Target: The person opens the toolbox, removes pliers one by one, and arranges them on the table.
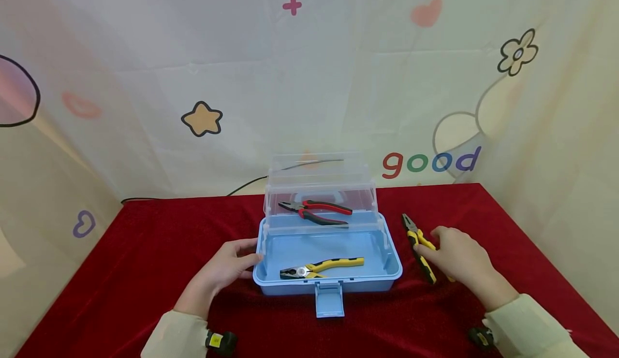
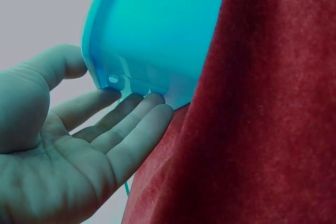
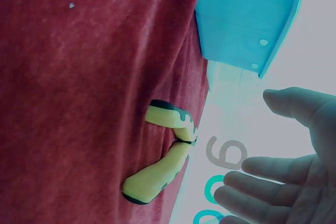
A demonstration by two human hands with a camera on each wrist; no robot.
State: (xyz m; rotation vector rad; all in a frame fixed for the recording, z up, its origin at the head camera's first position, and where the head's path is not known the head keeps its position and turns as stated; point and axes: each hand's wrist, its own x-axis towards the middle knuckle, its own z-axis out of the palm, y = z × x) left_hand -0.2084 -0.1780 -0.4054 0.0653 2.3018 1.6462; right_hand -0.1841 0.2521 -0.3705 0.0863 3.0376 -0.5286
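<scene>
A light blue toolbox [image 1: 333, 285] stands with its clear lid raised. My left hand [image 1: 230, 264] holds its left end, thumb at the rim and fingertips against the outer wall; the left wrist view shows these fingers [image 2: 139, 135] fairly straight. Right of the box, yellow-and-black pliers [image 1: 412, 237] lie on the cloth with their handles spread. Above the handles hovers my right hand [image 1: 461, 254], its fingers apart from the handles in the right wrist view. Inside the box lie other yellow-and-black pliers [image 1: 337, 263]. Red-and-black pliers [image 1: 326, 206] rest in the upper, transparent part.
Dark red cloth [image 1: 184, 234] covers the table. The box's front latch [image 1: 330, 300] hangs down. A printed curtain [image 1: 309, 78] hangs behind, and a thin dark cable [image 1: 246, 185] runs along the table's back edge.
</scene>
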